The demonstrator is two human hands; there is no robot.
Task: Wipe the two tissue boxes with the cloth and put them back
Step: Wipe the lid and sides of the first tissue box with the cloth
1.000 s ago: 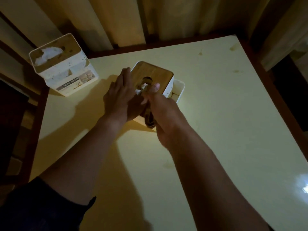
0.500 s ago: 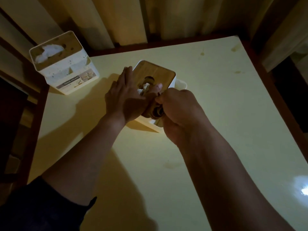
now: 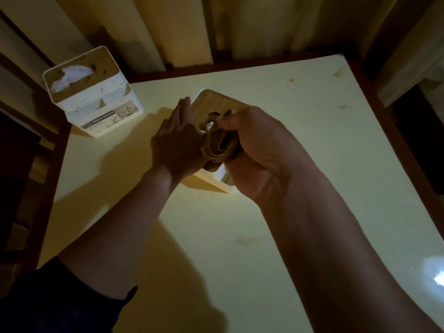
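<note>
Your left hand (image 3: 176,143) lay flat, steadying near tissue box (image 3: 216,103) mid table (image 3: 300,145). Right hand (image 3: 252,145) squeezed cloth (image 3: 217,147), wiping top. Next: sides, then far box (image 3: 96,102).

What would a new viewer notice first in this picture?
Two hands meet at mid-table: the left hand lies flat against a wood-topped tissue box, and the right hand grips a bunched cloth on it. A second tissue box stands at the table's far left corner.

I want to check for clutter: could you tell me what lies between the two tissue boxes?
Only bare yellow tabletop separates the far white tissue holder from the wooden-lidded box, in the head view.
</note>
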